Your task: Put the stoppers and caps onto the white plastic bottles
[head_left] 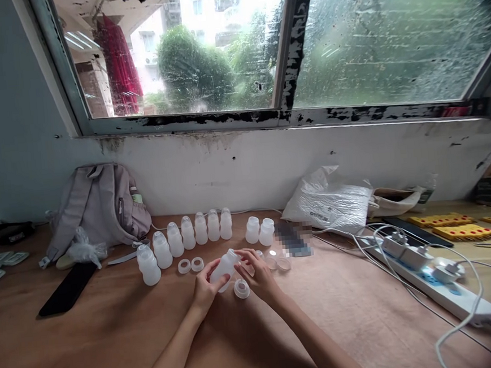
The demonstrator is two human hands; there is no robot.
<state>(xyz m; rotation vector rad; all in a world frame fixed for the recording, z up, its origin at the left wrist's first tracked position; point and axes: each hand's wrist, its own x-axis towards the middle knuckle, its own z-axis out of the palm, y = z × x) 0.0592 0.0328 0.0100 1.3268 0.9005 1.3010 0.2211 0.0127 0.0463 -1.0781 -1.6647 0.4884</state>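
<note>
My left hand (205, 289) grips the base of a small white plastic bottle (225, 266), tilted with its neck pointing right and up. My right hand (259, 273) has its fingers at the bottle's neck end. A white ring cap (241, 288) lies on the wooden table just below the hands. Behind them, a curved row of several capped bottles (188, 232) stands on the table, with two uncapped bottles (259, 230) to the right. Two loose rings (190, 265) lie left of the hands, and clear dome lids (277, 259) lie to the right.
A grey backpack (98, 207) leans on the wall at left, with a black phone (68, 288) in front of it. A white plastic bag (329, 200) lies at right. A white power strip with plugs and cables (426, 274) runs along the right side. Yellow parts (453, 225) sit far right.
</note>
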